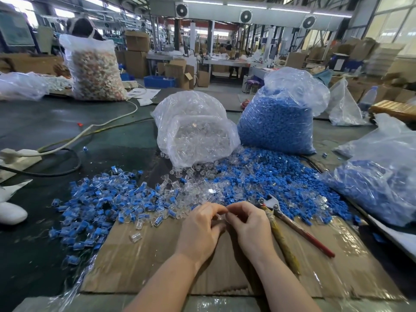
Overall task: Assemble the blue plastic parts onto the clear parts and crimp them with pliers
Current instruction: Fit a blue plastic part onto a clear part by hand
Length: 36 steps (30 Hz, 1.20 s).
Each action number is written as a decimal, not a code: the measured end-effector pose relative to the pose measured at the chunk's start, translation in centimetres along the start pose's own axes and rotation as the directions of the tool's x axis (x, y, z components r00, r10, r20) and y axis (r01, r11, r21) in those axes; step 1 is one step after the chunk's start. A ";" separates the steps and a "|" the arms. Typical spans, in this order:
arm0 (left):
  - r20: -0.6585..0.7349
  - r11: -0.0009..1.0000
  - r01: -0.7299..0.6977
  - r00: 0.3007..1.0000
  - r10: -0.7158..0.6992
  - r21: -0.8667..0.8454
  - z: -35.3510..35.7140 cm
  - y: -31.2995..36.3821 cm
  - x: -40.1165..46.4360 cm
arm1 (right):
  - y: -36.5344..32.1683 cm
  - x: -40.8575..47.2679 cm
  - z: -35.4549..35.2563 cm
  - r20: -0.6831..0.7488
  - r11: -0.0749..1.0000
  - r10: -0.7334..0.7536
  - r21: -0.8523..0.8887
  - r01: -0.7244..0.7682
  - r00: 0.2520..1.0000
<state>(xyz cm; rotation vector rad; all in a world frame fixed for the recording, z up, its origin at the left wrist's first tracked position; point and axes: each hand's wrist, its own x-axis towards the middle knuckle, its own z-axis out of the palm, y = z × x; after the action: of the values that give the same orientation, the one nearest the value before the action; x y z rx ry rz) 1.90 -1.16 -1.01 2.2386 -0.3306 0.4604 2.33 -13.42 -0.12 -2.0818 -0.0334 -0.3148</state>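
My left hand (200, 230) and my right hand (249, 224) meet over the taped cardboard (157, 266), fingers curled, pinching a small clear part (221, 216) between them. Pliers (292, 224) with one red and one yellowish wrapped handle lie on the cardboard just right of my right hand, jaws pointing away from me. Loose clear parts (198, 190) lie just beyond my hands. A heap of loose blue parts (270, 176) spreads to the right. A pile of joined blue-and-clear pieces (94, 206) lies to the left.
An open bag of clear parts (195, 131) and a full bag of blue parts (279, 122) stand behind the piles. Another bag of blue parts (378, 183) lies at right. White and black cables (74, 136) cross the dark table at left.
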 end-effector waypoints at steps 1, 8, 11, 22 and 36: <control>-0.014 1.000 0.001 1.000 -0.002 -0.015 0.0 0.0 0.0 | 0.0 0.0 -0.1 0.007 1.000 0.002 0.026 -0.002 1.000; -0.050 0.999 0.012 0.999 -0.014 -0.032 -0.2 0.3 -0.1 | 0.2 -0.3 -0.2 0.032 0.997 -0.029 0.067 0.027 0.999; -0.029 1.000 -0.006 1.000 0.005 -0.027 -0.2 0.3 -0.1 | 0.2 -0.5 -0.1 0.030 0.996 -0.017 0.084 0.015 0.999; -0.132 0.953 0.233 0.956 -0.261 -0.196 -0.5 -0.5 0.1 | 0.6 -0.3 0.4 -0.051 0.970 -0.084 -0.233 0.069 0.995; -0.096 0.948 0.259 0.955 -0.280 -0.187 -0.5 -0.3 0.0 | -1.0 2.2 1.3 0.070 0.742 -0.023 -0.668 0.064 0.997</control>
<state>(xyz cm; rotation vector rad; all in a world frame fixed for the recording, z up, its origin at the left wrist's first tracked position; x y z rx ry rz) 1.89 -0.57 -0.95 2.0370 0.0025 0.4027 4.60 -12.02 0.64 -2.8209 -0.0013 -0.3253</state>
